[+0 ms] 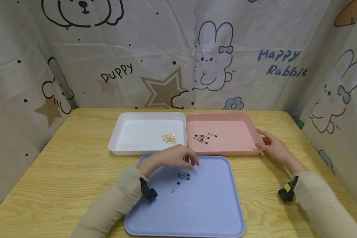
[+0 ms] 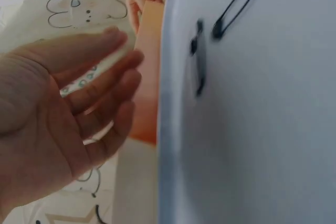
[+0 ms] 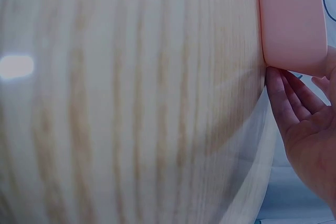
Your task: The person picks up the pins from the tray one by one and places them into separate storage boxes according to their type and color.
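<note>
My left hand hovers over the far edge of a blue tray, fingers loosely bent, nothing held. In the left wrist view the left hand has its thumb apart from the fingers. Black safety pins lie on the blue tray below it, one apart from a close pair. My right hand holds the near right corner of a pink tray. In the right wrist view its fingers lie against the outside of that tray's wall; the thumb is partly cut off.
Several black safety pins lie in the pink tray's left part. A white tray adjoins it, with a pile of gold safety pins near its right side. Everything stands on a wooden table, enclosed by printed cloth.
</note>
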The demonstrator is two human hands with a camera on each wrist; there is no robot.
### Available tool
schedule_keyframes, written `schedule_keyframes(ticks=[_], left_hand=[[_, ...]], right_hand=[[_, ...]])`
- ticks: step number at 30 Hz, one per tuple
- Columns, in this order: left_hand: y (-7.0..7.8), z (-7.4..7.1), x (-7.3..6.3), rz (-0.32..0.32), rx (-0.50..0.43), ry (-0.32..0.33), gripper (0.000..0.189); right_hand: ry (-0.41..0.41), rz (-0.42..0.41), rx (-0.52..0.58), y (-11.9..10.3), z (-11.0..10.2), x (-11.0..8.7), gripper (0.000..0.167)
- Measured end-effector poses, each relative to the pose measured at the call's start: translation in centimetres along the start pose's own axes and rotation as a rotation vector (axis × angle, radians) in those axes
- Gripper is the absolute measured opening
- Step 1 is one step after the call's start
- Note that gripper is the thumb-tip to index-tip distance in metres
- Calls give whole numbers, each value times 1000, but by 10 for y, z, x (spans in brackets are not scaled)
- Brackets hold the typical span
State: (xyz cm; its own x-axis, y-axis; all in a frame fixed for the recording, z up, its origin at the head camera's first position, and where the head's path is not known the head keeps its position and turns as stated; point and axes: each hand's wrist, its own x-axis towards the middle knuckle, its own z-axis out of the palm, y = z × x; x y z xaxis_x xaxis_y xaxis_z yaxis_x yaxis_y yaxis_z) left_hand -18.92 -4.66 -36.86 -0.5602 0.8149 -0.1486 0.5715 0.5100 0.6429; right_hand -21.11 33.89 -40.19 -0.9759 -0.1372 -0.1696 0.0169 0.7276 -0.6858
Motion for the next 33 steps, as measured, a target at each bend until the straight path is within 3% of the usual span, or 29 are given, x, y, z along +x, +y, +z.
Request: schedule_keyframes(ticks=[10,16,26,33], left_hand=[[-2,15,0,-54,51,-49,16],[-1,18,0,-46,66,-40,17],[-1,22,4,-23,146,-102,20],[0,23,5,-53,182,-110,19]], right_hand=[[1,-2,3,-1,0,-1,74],[0,9,13,0,1,-1,75],[-4,13,21,0,2,-1,75],[-7,22,27,-2,1,-1,75]])
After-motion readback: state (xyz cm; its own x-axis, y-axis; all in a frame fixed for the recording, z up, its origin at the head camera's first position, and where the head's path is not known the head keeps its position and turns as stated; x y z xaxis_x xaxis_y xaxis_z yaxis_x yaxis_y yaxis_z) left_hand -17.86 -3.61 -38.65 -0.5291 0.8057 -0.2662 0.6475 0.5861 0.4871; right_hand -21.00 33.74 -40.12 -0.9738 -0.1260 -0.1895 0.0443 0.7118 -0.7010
